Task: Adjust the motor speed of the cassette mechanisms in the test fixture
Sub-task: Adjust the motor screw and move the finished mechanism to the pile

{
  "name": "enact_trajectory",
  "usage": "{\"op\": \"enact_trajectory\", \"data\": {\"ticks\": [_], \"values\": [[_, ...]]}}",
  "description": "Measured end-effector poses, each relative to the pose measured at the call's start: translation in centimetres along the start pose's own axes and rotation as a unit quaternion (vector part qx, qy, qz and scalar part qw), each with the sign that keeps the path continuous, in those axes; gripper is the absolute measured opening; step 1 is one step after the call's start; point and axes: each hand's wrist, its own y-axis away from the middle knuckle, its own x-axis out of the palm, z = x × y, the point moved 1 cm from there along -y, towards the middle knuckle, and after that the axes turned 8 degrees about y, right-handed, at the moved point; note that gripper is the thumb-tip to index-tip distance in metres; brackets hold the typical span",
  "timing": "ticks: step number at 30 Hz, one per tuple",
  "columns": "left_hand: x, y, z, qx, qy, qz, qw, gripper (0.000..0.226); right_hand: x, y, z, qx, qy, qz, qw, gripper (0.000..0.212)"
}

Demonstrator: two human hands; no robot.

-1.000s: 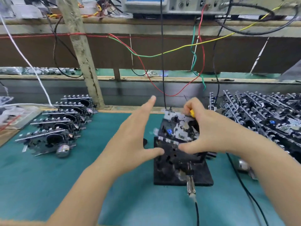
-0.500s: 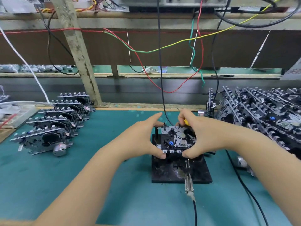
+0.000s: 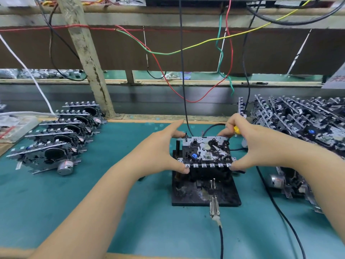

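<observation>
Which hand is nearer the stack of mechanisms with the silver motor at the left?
Left. The left hand grips the fixture-mounted mechanism on the stack's side; the right hand grips its far side.

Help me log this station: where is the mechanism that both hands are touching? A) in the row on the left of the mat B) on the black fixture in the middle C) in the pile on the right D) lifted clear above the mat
B: the left hand and right hand grip the mechanism at its sides, on the black fixture.
</observation>
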Motion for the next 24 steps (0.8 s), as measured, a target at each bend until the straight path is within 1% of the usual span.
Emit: {"op": "enact_trajectory", "data": {"ticks": [3,6,10,11,13,14,15,16,17,18,21,23,24], "values": [[0.0,-0.2,0.0,-0.018,-0.002,0.028,0.999,0.128,0.5,-0.3,-0.1,0.015,-0.008,0.013,1.000,0.075],[0.1,-0.5,0.0,-0.020,-0.023,0.036,0.999,0.129,0.6,-0.4,0.0,0.030,-0.015,0.018,0.999,0.079],[0.1,-0.3,0.5,-0.041,-0.021,0.045,0.998,0.133,0.7,-0.4,0.1,0.033,-0.017,0.026,0.999,0.080],[-0.2,0.0,1.0,-0.062,-0.049,0.055,0.995,0.136,0.8,-0.3,0.2,0.033,-0.021,0.026,0.999,0.079],[-0.8,0.9,2.5,-0.147,-0.154,0.063,0.975,0.137,0.8,-0.2,0.2,0.032,-0.033,0.024,0.999,0.078],[-1.1,1.4,3.2,-0.190,-0.203,0.061,0.959,0.130,0.9,-0.1,0.1,0.033,-0.038,0.023,0.999,0.078],[-1.3,1.9,3.8,-0.213,-0.235,0.057,0.947,0.116,0.9,-0.1,0.1,0.033,-0.042,0.022,0.998,0.078],[-1.5,2.3,4.2,-0.217,-0.242,0.046,0.945,0.100,1.0,-0.1,0.0,0.034,-0.046,0.023,0.998,0.078],[-1.8,2.6,4.5,-0.210,-0.226,0.027,0.951,0.086,1.0,0.0,0.0,0.034,-0.051,0.022,0.998,0.078],[-2.4,2.8,4.8,-0.198,-0.189,0.002,0.962,0.073,1.1,0.0,0.0,0.034,-0.055,0.020,0.998,0.078],[-4.2,3.2,4.3,-0.143,-0.044,-0.076,0.986,0.045,1.3,0.2,-0.1,0.032,-0.067,0.013,0.997,0.075],[-4.4,3.0,2.4,-0.076,0.045,-0.134,0.987,0.042,1.4,0.4,-0.2,0.026,-0.062,0.012,0.998,0.073],[-4.0,2.8,0.9,-0.036,0.090,-0.143,0.985,0.044,1.3,0.5,-0.2,0.020,-0.054,0.016,0.998,0.072]]}}
